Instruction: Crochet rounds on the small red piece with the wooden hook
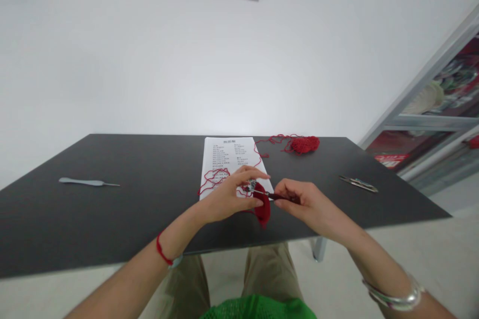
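My left hand [232, 192] pinches a small red crocheted piece [264, 209] between thumb and fingers near the table's front edge. A crochet hook [275, 196] with a dark red handle is gripped in my right hand [309, 202], its metal shaft pointing left at the top of the red piece. Something small and silvery sits by my left fingers; what it is cannot be made out. Loose red yarn [215, 178] lies in loops beside my left hand, over a printed sheet [228, 152].
The dark table [149, 169] stands against a white wall. A ball of red yarn [305, 144] lies at the back right, a strand trailing from it. A grey-handled hook [84, 182] lies at the left, small metal thread snips [359, 184] at the right. Glass-fronted shelving [430, 119] is far right.
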A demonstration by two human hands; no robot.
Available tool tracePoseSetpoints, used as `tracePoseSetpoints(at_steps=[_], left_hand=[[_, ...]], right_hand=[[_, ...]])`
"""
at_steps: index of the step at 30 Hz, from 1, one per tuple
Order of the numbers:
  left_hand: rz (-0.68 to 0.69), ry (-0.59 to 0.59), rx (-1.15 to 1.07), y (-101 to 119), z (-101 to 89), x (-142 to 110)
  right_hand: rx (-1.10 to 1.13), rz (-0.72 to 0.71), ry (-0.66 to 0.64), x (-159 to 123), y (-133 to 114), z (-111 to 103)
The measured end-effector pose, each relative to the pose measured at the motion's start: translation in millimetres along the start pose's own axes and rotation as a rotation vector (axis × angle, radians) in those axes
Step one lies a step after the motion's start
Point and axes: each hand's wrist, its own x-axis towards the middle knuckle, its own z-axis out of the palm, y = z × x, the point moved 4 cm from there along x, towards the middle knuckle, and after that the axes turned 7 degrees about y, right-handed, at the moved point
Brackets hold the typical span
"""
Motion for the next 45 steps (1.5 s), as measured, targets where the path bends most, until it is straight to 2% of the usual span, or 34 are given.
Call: tracePoseSetpoints(at_steps=[2, 7, 12, 15, 17, 19, 23, 25, 28, 32, 37, 39, 41, 45], left_hand=[[0.006, -0.023, -0.02, 5.0, 1.6, -4.7], [-0.224, 0.075, -0.3, 10.1, 4.4, -18.9], [-0.25, 0.205, -0.374, 21.3, 8.5, -33.4], [-0.228, 0.288, -0.328, 31.1, 9.6, -40.1], [-0.185, 0.355, -0.254, 38.7, 9.8, -43.8], [-0.146, 0.406, -0.185, 45.2, 11.8, -46.9], [-0.135, 0.505, -0.136, 49.7, 18.2, -51.6], [-0.157, 0.553, -0.176, 48.1, 19.7, -53.8], [-0.175, 0.535, -0.332, 45.6, 20.3, -56.3], [-0.23, 0.449, -0.625, 44.5, 19.4, -60.3], [-0.338, 0.239, -0.864, 43.8, 20.8, -70.5], [-0.365, 0.179, -0.872, 42.6, 13.5, -77.6], [-0.4, 0.142, -0.821, 41.6, -2.1, -87.3], [-0.42, 0.226, -0.581, 42.7, -62.7, -120.9]], right_hand=[[0.117, 0.034, -0.042, -0.9, -5.2, 3.1], [0.644, 0.172, -0.168, -4.6, -6.2, 16.6], [1.094, 0.247, -0.332, -9.7, 0.4, 34.0], [1.256, 0.207, -0.294, -13.8, -1.7, 39.0], [1.278, 0.134, -0.233, -17.7, -6.0, 41.5], [1.208, 0.034, -0.127, -21.0, -9.8, 43.6], [0.847, -0.236, 0.25, -24.7, -12.9, 41.8], [0.742, -0.281, 0.353, -25.4, -13.0, 42.6], [0.851, -0.211, 0.357, -25.4, -13.9, 45.0], [1.066, -0.109, 0.272, -28.7, -23.3, 45.0], [1.267, -0.086, 0.178, -35.0, -31.8, 36.3], [1.305, -0.09, 0.156, -37.2, -31.3, 31.3], [1.312, -0.095, 0.14, -39.1, -29.5, 26.7], [1.307, -0.106, 0.11, -40.6, -23.6, 19.7]])
